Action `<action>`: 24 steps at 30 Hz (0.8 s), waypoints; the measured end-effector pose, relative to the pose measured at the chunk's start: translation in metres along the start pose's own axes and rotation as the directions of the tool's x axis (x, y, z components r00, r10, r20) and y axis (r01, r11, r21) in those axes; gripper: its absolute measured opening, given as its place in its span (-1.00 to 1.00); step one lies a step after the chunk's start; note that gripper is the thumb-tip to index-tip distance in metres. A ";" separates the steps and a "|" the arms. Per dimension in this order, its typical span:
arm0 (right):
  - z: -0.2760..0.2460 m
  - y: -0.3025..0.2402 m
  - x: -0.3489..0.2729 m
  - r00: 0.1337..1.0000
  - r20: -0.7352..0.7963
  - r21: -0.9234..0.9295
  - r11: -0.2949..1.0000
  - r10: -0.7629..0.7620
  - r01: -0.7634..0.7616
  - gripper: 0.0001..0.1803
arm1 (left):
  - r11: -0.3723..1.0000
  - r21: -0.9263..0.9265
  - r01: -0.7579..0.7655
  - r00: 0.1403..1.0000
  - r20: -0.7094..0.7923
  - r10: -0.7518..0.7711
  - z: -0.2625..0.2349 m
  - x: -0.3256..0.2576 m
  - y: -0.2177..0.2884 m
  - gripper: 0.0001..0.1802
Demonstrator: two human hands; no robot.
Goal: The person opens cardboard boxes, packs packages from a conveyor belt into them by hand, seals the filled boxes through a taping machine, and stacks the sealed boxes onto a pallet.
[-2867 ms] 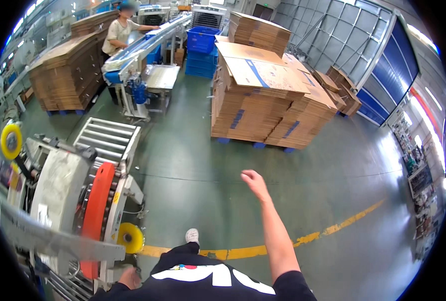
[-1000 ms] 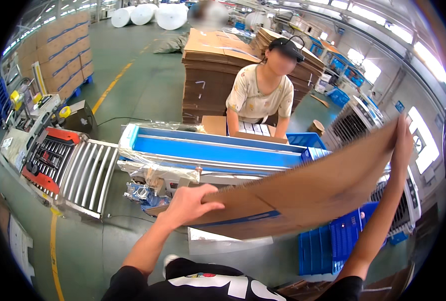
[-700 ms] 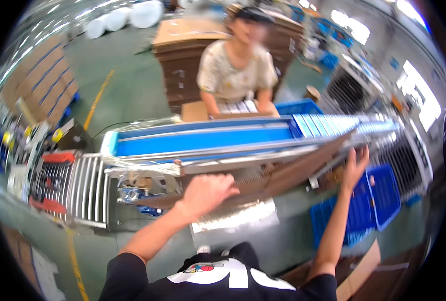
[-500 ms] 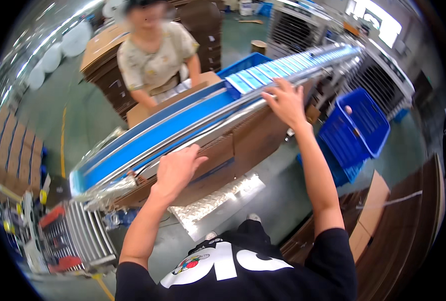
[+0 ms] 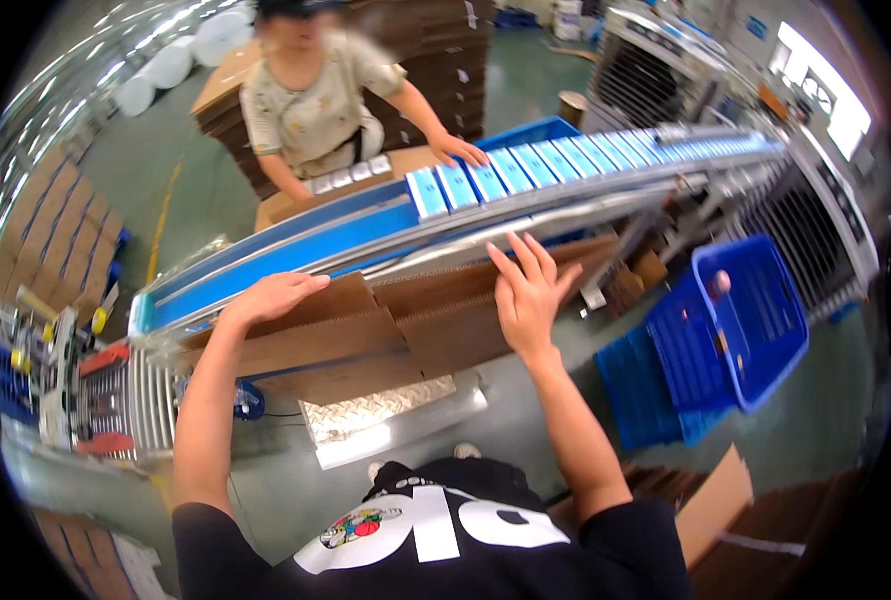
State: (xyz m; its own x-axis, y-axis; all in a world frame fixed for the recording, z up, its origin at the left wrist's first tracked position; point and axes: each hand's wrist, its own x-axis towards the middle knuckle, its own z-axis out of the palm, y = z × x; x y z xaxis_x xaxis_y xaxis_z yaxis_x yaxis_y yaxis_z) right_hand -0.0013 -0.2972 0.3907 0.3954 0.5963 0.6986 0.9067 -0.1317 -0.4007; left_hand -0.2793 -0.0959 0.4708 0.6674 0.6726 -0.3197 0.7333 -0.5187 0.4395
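Observation:
An open cardboard carton (image 5: 350, 352) stands on the near side of a conveyor with a blue belt (image 5: 300, 248). My left hand (image 5: 279, 296) lies along the carton's left top edge, fingers stretched out and holding nothing. Over the right part of the carton is my right hand (image 5: 528, 300), its fingers spread and empty; whether it touches the cardboard I cannot tell. On the belt ahead of it runs a row of slim blue-and-white boxes (image 5: 513, 172), side by side. A co-worker's hand (image 5: 457, 150) rests on the left part of that row.
Across the conveyor a person stands by several white packs (image 5: 348, 177) and stacked cardboard (image 5: 430, 65). A blue basket (image 5: 755, 345) stands at the right. Metal rollers (image 5: 147, 400) are at the left, a shiny treadplate step (image 5: 380, 410) by my feet.
My right hand has come off the row of boxes and down over the carton. My left hand has shifted left. The co-worker's hand has reached onto the row, and the view has turned.

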 end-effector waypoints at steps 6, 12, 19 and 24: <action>-0.040 0.030 -0.004 0.996 0.077 0.438 0.899 -0.050 0.012 -0.43 | 0.907 0.362 0.214 0.964 -0.225 -0.138 0.002 -0.010 0.048 -0.49; -0.054 0.055 0.031 0.790 0.117 0.563 0.696 -0.601 0.446 -0.92 | 0.958 0.129 0.258 0.910 -0.366 -0.196 -0.033 -0.027 -0.028 -0.54; -0.052 0.042 0.100 0.658 0.071 0.832 0.409 -0.749 0.376 -0.71 | 0.965 0.066 0.254 0.730 -0.667 -0.146 -0.038 -0.067 -0.082 -0.53; -0.037 0.014 0.089 0.287 0.289 0.800 0.395 -0.913 0.451 -0.54 | 0.959 0.028 0.282 0.661 -0.730 -0.173 0.050 -0.088 -0.075 -0.59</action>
State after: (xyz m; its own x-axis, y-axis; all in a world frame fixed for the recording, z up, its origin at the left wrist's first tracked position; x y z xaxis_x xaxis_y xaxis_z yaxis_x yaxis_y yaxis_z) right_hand 0.0526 -0.2755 0.4694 -0.7570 0.5206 0.3948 0.4194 0.8505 -0.3175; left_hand -0.3864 -0.1431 0.4242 0.2196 0.9198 0.3252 0.8953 -0.3224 0.3075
